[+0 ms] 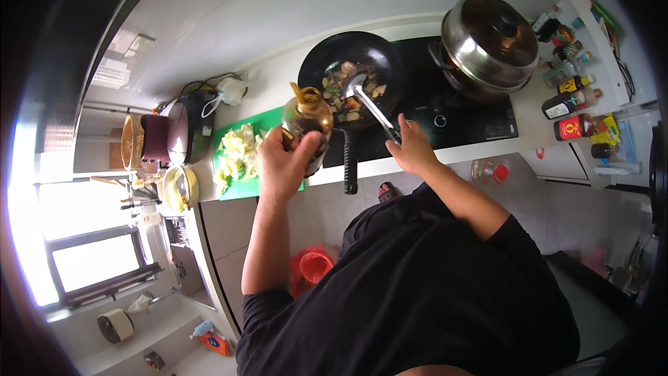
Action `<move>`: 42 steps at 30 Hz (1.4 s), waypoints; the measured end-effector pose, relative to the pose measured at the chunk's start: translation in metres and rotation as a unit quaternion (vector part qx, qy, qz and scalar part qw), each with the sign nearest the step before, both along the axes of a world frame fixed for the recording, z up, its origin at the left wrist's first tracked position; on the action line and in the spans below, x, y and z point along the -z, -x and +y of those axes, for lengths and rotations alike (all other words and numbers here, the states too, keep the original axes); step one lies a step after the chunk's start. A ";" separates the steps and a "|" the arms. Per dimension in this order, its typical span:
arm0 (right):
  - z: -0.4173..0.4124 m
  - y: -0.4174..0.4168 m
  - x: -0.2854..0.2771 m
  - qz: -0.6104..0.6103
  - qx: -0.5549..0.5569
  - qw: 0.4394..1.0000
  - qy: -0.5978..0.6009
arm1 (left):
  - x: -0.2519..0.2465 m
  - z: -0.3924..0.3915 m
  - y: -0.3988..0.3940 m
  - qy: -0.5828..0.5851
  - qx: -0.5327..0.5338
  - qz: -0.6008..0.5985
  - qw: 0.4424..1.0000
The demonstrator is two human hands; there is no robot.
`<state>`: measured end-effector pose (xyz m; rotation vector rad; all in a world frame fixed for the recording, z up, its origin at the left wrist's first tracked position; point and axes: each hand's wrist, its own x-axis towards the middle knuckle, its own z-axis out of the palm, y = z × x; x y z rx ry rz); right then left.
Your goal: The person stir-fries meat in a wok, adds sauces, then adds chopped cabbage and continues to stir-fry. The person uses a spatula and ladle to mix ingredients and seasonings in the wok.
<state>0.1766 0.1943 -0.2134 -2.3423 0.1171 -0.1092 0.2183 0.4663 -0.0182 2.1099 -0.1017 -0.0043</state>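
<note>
My left hand (286,163) grips a gold-topped oil pot (309,124) with a spout, held up near the left rim of the wok. In my right hand (413,147) is the dark handle of a metal spatula (369,103). Its blade rests among sliced meat and other pieces of food (342,79) in the black wok (318,57). The wok's ribbed handle (350,164) sticks out over the counter's front edge. Beside my left hand, chopped pale-green leaf vegetable (239,151) lies on a green cutting board (271,117), partly hidden by that hand.
A large lidded steel pot (482,57) stands on the right of the black cooktop (417,89). Several sauce bottles (563,104) line the right end. A rice cooker (182,130) and a bowl (180,188) sit at left. A red-lined bin (313,266) is on the floor.
</note>
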 end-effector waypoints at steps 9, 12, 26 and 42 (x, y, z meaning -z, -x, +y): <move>-0.149 0.032 -0.185 -0.382 -0.232 0.894 -0.030 | 0.011 -0.174 0.038 0.012 0.245 0.177 0.953; -0.209 0.070 -0.147 -0.450 -0.103 0.886 -0.042 | 0.047 -0.251 0.048 0.177 0.289 0.204 0.918; -0.362 0.283 0.033 -0.126 0.348 0.923 -0.104 | 0.276 -0.684 0.018 0.153 0.225 0.156 0.949; -0.348 0.227 0.078 0.074 0.207 0.934 -0.281 | 0.259 -0.533 0.074 0.220 0.220 0.194 0.930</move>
